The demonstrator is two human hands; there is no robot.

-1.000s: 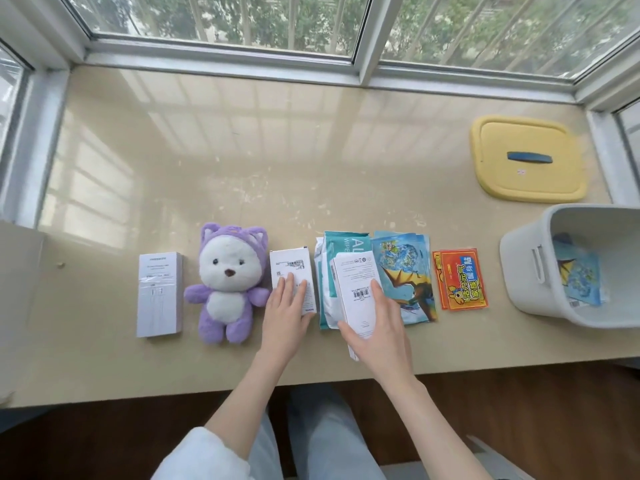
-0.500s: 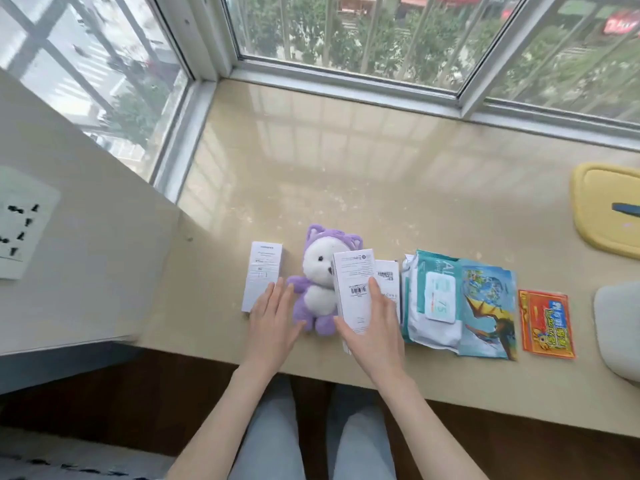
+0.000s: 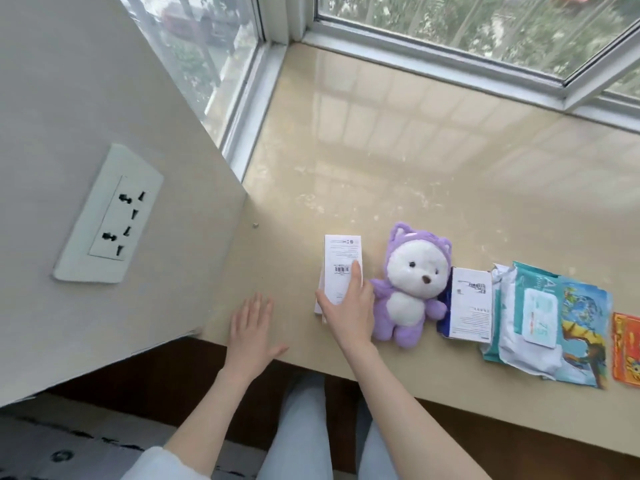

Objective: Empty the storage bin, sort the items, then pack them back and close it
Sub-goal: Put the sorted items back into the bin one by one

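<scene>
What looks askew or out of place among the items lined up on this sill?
The crumpled white wet-wipes pack lies skewed on the colourful dragon-print packets, half covering them; the other items sit in a fairly neat row.

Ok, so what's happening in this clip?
A person is sorting items along a glossy beige window sill. The right hand grips a tall white cardboard box at the row's left end, beside a purple and white plush toy. The left hand is open and holds nothing. Further right lie a white and blue carton, a teal wet-wipes pack, dragon-printed packets and an orange-red sachet. The storage bin is out of view.
</scene>
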